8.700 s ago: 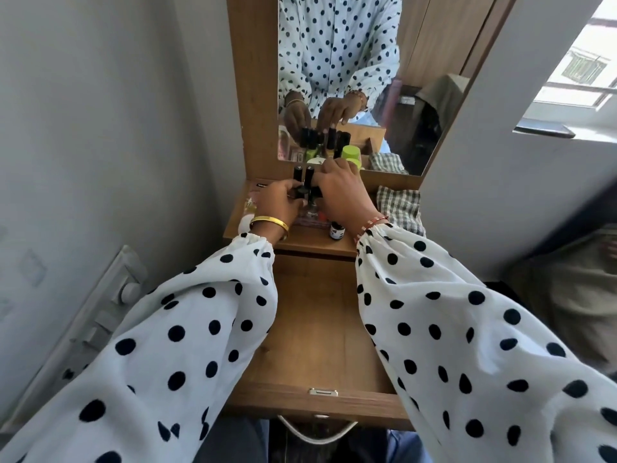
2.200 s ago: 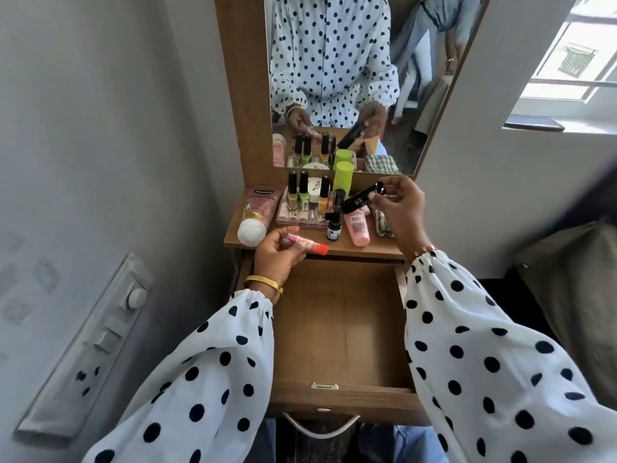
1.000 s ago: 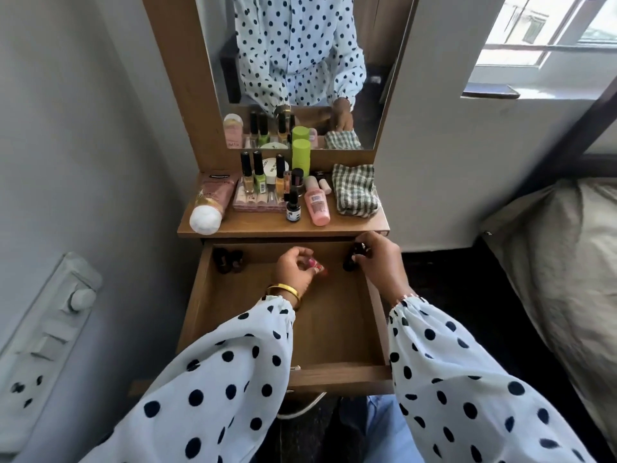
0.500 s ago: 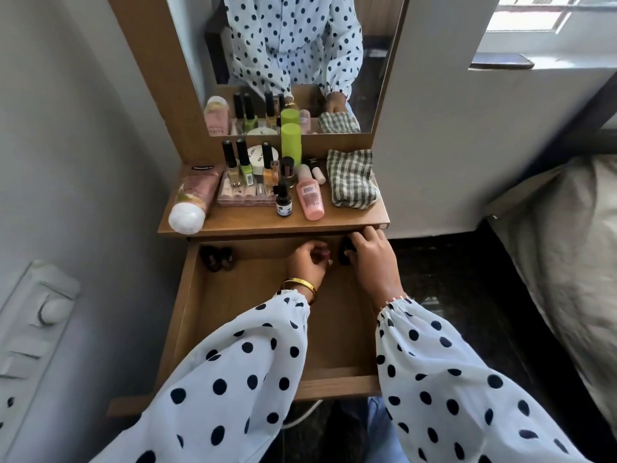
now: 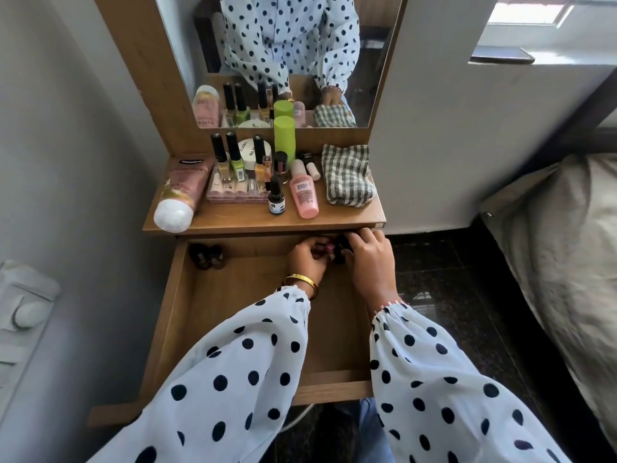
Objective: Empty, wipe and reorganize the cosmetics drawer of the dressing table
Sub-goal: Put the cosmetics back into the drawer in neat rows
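Observation:
The wooden drawer (image 5: 207,315) is pulled open below the dressing-table top (image 5: 253,219). Both hands reach into its back right corner. My left hand (image 5: 309,257) curls its fingers round a small pink lip-balm stick (image 5: 329,249). My right hand (image 5: 369,259) holds a black tube (image 5: 340,250) upright against the drawer's back wall. Two small dark bottles (image 5: 206,256) stand in the back left corner. On the top stand nail polish bottles (image 5: 230,158), a pink lotion tube (image 5: 182,192), a green cylinder (image 5: 284,137), a pink bottle (image 5: 303,193) and a small dropper bottle (image 5: 276,197).
A folded checked cloth (image 5: 347,175) lies on the right of the top. A mirror (image 5: 287,58) rises behind. A grey wall with a switch panel (image 5: 23,315) is on the left. A bed (image 5: 561,262) stands on the right over dark floor (image 5: 434,272).
Both hands came down from the table top into the drawer with the pink stick and the black tube, then moved to its back right corner.

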Available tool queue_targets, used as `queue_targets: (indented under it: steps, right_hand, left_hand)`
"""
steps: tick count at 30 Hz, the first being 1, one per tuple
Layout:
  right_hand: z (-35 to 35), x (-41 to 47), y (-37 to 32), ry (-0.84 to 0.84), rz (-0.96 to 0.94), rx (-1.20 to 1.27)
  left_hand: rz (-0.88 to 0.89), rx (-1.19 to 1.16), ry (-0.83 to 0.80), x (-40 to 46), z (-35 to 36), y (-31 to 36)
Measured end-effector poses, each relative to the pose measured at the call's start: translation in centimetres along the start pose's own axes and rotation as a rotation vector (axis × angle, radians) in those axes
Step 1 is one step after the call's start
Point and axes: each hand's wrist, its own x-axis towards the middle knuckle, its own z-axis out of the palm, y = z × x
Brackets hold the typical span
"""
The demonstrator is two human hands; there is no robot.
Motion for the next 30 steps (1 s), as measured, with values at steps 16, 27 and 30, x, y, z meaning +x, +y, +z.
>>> queue_targets:
  steps: [16,27,30]
  right_hand:
    - [-0.3,0.0,-0.4,-0.037,0.025,0.047]
    - [-1.0,-0.2,-1.4,-0.013,0.05,0.052]
    - [-1.7,-0.3,-2.7,0.012,0.043,0.112]
  left_hand:
    - [-0.05,0.112,0.032,-0.3,-0.2,0.8]
    - [-0.023,0.086,0.017,-1.3,-1.3,1.4]
    - [0.018,0.086,0.048,-1.6,-2.0,1.5]
